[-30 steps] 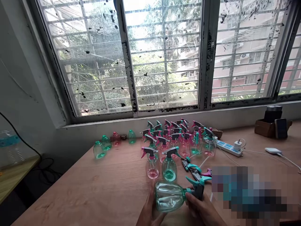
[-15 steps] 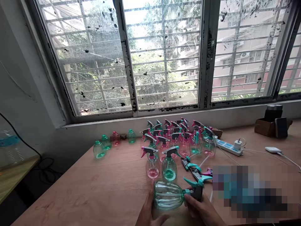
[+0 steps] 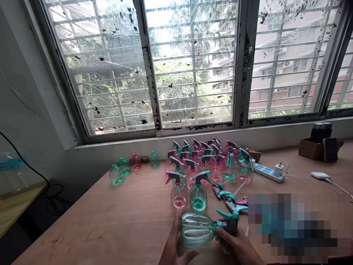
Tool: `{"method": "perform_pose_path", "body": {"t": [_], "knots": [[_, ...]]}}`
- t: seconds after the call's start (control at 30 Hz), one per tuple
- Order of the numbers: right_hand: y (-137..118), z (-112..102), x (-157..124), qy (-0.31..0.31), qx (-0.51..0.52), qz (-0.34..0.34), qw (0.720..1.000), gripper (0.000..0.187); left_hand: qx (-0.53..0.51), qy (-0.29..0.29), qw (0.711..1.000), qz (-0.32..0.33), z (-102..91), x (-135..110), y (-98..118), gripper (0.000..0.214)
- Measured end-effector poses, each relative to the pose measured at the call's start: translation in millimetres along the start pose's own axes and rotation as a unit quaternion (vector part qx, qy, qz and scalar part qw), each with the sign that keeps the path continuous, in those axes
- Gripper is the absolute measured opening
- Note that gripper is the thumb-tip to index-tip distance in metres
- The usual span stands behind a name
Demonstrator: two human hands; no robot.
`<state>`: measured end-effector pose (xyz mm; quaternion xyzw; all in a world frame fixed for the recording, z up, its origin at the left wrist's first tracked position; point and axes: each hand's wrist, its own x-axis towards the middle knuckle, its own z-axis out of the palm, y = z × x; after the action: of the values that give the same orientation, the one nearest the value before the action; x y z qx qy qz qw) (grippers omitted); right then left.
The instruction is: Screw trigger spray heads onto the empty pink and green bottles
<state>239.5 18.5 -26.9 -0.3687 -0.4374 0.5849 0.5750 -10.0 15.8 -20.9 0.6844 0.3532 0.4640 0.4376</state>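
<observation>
I hold a clear green spray bottle (image 3: 194, 229) lying on its side just above the wooden table (image 3: 124, 224), near the front edge. My left hand (image 3: 173, 247) cups its base from below. My right hand (image 3: 234, 246) grips the neck and the teal and grey trigger head (image 3: 230, 219). Right behind it stand a pink bottle (image 3: 178, 191) and a green bottle (image 3: 198, 191), both with trigger heads on.
Several assembled pink and green spray bottles (image 3: 209, 160) cluster by the window sill. Capless bottles (image 3: 118, 173) stand at the back left. Loose trigger heads (image 3: 226, 197) lie right of centre. A power strip (image 3: 268, 173) with cables and a brown box (image 3: 317, 147) sit at the right.
The bottle in my hands has shifted slightly left and lower; my left thumb has curled further round its base. Everything else on the table is still.
</observation>
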Motion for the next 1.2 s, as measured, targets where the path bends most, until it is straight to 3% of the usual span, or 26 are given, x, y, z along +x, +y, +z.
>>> {"method": "perform_pose_path", "body": {"t": [0.07,0.4,0.5,0.67,0.97,1.2], "knots": [[0.1,-0.8,-0.8,-0.005,-0.002,0.004,1.0,0.055,-0.033,-0.002,0.999,-0.018,-0.8,1.0,4.0,0.11],[-8.7,4.3,-2.4,0.012,0.008,-0.005,1.0,0.055,-0.039,-0.038,0.998,-0.035,1.9,6.0,22.8,0.094],[-8.0,4.9,-2.9,0.006,0.01,-0.002,1.0,0.053,0.002,-0.032,0.999,-0.033,0.5,5.9,20.5,0.093],[-6.5,4.8,-3.8,0.003,0.005,-0.005,1.0,0.054,-0.011,-0.062,0.998,-0.032,-4.4,5.3,13.9,0.116],[-8.8,1.3,-2.5,-0.012,-0.01,0.001,1.0,0.047,0.057,-0.019,0.998,-0.024,-2.4,2.3,17.6,0.1],[-11.7,6.6,-4.6,0.0,-0.017,-0.004,1.0,0.052,0.014,-0.03,0.999,-0.028,-4.5,3.0,9.5,0.103]]}}
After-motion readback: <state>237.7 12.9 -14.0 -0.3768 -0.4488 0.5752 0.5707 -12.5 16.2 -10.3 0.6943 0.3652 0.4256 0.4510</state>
